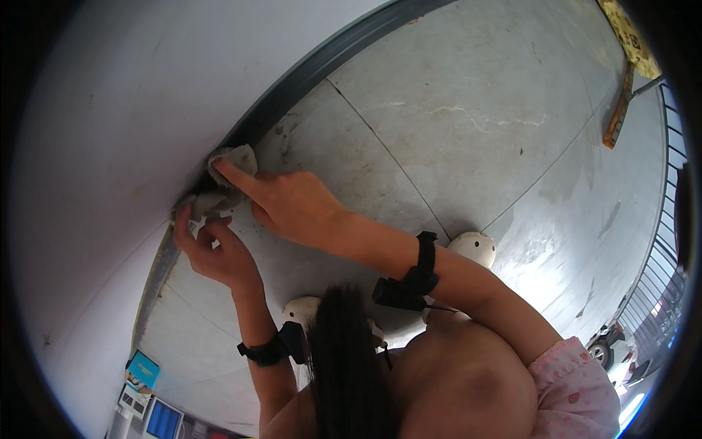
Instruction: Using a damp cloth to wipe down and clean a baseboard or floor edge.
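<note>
A damp-looking, greyish-white cloth (241,158) lies bunched against the dark skirting strip, where the pale wall meets the floor. My right hand (299,203) presses it with an outstretched index finger, the other fingers curled under. The fingers of my left hand (216,249) are at the cloth's nearer end, close to the wall; part of their hold is hidden. Black straps with small box-shaped devices circle both wrists. The dark skirting (307,71) curves away beyond the cloth.
Large grey floor tiles (439,148) show dirt specks and cracks. My light-coloured shoes (473,248) are beneath me. A wooden-headed tool (620,118) and a yellow sack (630,38) lie at far right, near a barred fence (661,214). A blue box (143,370) stands by the wall, lower left.
</note>
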A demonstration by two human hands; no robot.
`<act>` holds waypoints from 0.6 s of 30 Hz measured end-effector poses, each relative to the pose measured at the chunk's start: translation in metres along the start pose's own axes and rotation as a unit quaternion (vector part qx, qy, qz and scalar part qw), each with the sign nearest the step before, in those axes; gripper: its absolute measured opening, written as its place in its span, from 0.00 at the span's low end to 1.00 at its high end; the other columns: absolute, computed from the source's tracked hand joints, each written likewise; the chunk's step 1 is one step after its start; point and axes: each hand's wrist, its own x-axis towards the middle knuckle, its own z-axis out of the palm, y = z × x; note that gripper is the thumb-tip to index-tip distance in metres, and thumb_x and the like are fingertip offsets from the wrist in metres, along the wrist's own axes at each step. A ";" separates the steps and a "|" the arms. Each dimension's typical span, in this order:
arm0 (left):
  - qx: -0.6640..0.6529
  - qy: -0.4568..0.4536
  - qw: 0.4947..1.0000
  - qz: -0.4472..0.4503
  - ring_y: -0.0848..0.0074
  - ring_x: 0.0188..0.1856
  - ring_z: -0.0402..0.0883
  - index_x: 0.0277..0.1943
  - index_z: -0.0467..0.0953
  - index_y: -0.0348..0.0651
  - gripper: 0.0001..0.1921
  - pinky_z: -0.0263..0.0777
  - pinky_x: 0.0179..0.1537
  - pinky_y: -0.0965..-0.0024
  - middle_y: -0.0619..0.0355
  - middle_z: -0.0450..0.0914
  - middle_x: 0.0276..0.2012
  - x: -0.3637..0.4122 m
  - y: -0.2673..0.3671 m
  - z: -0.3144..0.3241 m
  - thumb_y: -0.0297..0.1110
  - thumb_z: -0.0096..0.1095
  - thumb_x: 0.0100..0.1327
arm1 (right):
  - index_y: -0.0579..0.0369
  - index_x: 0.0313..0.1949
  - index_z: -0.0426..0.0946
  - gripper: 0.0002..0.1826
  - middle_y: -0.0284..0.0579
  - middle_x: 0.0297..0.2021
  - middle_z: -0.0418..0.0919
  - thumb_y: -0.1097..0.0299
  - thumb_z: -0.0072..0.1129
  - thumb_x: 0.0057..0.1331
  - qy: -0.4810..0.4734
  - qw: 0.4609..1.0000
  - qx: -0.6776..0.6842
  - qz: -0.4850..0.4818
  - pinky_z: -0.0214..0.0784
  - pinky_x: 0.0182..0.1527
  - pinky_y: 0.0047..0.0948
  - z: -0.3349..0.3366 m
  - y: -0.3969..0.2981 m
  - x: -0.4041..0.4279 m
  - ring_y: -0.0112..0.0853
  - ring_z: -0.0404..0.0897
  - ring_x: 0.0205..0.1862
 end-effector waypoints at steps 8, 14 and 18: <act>0.156 0.004 0.971 0.181 0.74 0.27 0.79 0.53 0.76 0.41 0.19 0.73 0.31 0.71 0.54 0.83 0.41 0.009 -0.025 -0.007 0.17 0.54 0.59 | 0.40 0.73 0.54 0.41 0.44 0.26 0.81 0.73 0.58 0.60 0.001 1.000 -0.030 0.001 0.76 0.27 0.37 -0.008 0.004 0.001 0.41 0.82 0.24; 0.176 0.013 0.982 0.072 0.78 0.24 0.76 0.54 0.76 0.41 0.19 0.69 0.29 0.73 0.59 0.81 0.25 0.000 -0.036 -0.031 0.17 0.54 0.59 | 0.39 0.73 0.54 0.42 0.44 0.23 0.80 0.73 0.58 0.60 -0.008 1.000 -0.003 -0.027 0.76 0.28 0.38 -0.012 0.008 0.003 0.40 0.81 0.23; 0.157 0.032 0.986 0.034 0.78 0.22 0.75 0.54 0.75 0.41 0.19 0.70 0.30 0.73 0.59 0.80 0.22 -0.001 -0.029 -0.022 0.18 0.54 0.60 | 0.39 0.74 0.51 0.43 0.44 0.23 0.80 0.74 0.57 0.60 -0.030 0.999 0.006 -0.017 0.76 0.28 0.38 -0.011 0.008 0.004 0.41 0.81 0.22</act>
